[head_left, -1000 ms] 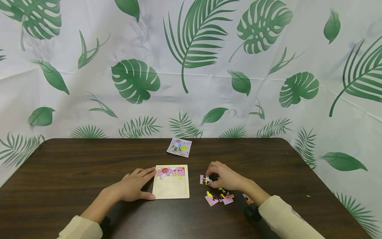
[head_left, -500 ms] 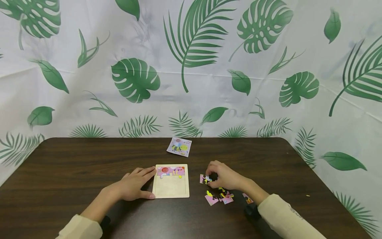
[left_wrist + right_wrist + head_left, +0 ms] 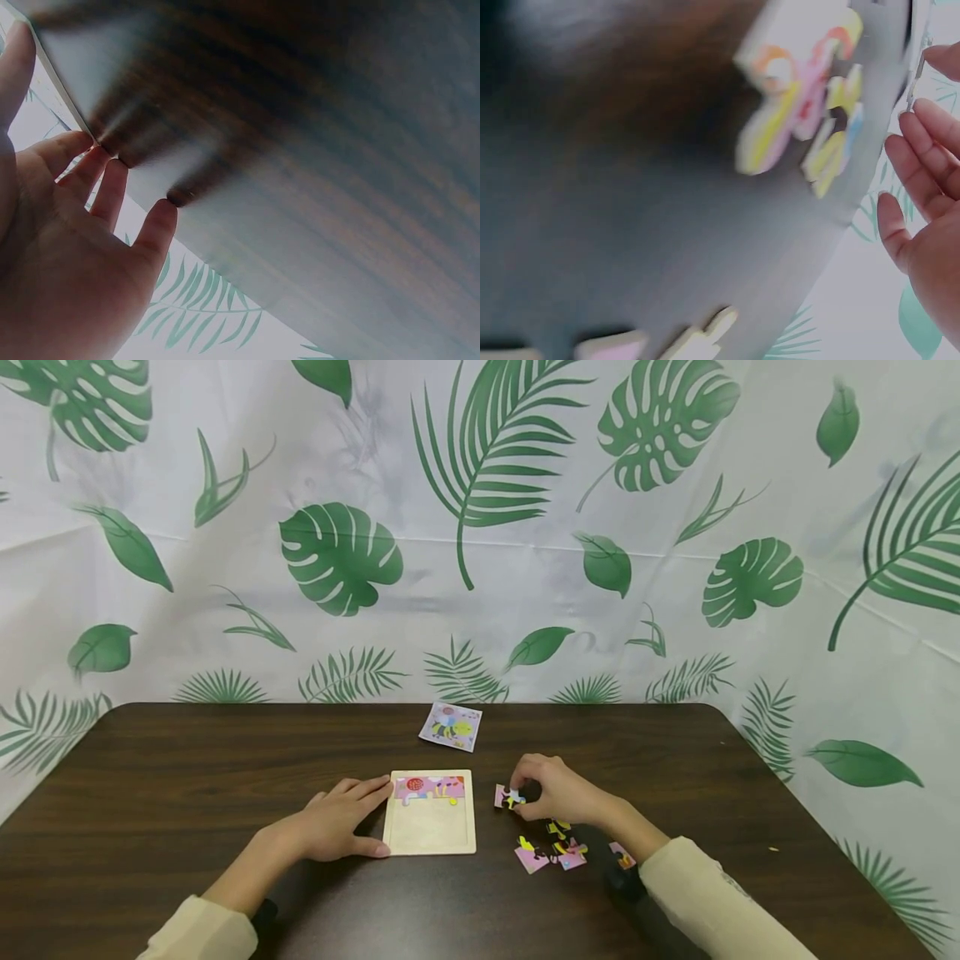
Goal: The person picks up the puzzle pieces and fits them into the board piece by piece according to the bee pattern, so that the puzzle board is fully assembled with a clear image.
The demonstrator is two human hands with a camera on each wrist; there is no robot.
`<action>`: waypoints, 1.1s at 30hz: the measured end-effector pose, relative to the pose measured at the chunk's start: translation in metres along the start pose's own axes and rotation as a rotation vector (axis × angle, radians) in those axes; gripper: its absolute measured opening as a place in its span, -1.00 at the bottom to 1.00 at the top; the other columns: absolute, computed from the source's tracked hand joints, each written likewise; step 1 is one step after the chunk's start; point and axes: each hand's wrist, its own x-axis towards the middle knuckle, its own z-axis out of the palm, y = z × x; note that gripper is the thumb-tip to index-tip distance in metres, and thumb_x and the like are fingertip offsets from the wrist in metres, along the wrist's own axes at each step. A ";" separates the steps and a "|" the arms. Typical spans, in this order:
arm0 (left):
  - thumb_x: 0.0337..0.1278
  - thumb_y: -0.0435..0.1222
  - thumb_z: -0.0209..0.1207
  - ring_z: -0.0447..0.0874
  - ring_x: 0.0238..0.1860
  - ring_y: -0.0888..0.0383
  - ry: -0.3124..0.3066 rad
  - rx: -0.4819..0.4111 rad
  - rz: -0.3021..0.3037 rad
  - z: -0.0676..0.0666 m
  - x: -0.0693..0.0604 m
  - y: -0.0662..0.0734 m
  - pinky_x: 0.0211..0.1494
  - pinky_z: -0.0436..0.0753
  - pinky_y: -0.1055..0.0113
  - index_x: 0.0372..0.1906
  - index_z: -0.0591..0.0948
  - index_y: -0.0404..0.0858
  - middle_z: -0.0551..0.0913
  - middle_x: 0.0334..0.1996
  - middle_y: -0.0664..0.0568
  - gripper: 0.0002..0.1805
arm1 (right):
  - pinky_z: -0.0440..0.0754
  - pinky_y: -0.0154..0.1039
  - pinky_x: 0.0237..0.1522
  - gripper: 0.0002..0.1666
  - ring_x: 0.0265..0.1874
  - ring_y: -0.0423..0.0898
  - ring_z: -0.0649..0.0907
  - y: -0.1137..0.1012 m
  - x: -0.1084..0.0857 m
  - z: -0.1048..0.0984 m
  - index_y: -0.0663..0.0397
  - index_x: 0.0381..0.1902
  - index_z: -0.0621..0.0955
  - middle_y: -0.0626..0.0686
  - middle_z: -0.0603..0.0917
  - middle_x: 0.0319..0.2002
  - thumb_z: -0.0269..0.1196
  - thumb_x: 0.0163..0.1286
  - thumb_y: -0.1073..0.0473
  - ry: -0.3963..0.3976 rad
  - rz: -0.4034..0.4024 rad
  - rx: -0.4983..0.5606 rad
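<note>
A wooden puzzle tray [image 3: 429, 831] lies on the table, with joined pink puzzle pieces [image 3: 429, 787] along its far side. My left hand [image 3: 341, 823] rests at the tray's left edge, fingers extended and thumb near the front corner. In the left wrist view, the fingertips of this hand [image 3: 90, 232] meet the tray's rim. To the right of the tray, my right hand [image 3: 558, 792] pinches a pink, yellow and black puzzle piece [image 3: 500, 796] between thumb and fingers. In the right wrist view that piece [image 3: 916, 84] appears edge-on.
Several loose puzzle pieces [image 3: 532, 858] lie in front of the right hand, and another piece [image 3: 622, 855] sits under the right forearm. A bee picture card [image 3: 451, 727] lies behind the tray. A leaf-printed cloth [image 3: 480, 610] hangs beyond the dark table [image 3: 225, 760].
My right hand has moved slightly left and away from me with the pinched puzzle piece, uncovering more of a yellow-and-black piece below. The left hand stays at the tray.
</note>
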 end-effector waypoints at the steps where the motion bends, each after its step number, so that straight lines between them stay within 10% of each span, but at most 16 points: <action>1: -0.05 0.09 0.22 0.09 0.26 -0.17 -0.001 0.001 0.001 0.000 0.000 0.000 0.06 0.12 -0.31 0.35 0.20 -0.32 0.13 0.35 -0.14 -0.09 | 0.41 -0.09 -0.13 -0.81 -0.29 -0.15 0.51 -0.001 0.002 -0.001 0.07 -0.32 0.59 -0.10 0.53 -0.30 0.32 0.08 0.18 -0.001 0.010 0.002; 33: -0.04 0.12 0.19 0.12 0.25 -0.15 0.010 0.017 0.014 0.002 0.001 -0.002 0.05 0.17 -0.28 0.34 0.21 -0.31 0.15 0.34 -0.12 -0.09 | 0.19 -0.26 -0.23 -0.76 -0.35 -0.20 0.44 -0.067 0.069 0.031 0.10 -0.34 0.59 -0.09 0.49 -0.40 0.36 0.00 0.19 -0.086 -0.059 -0.011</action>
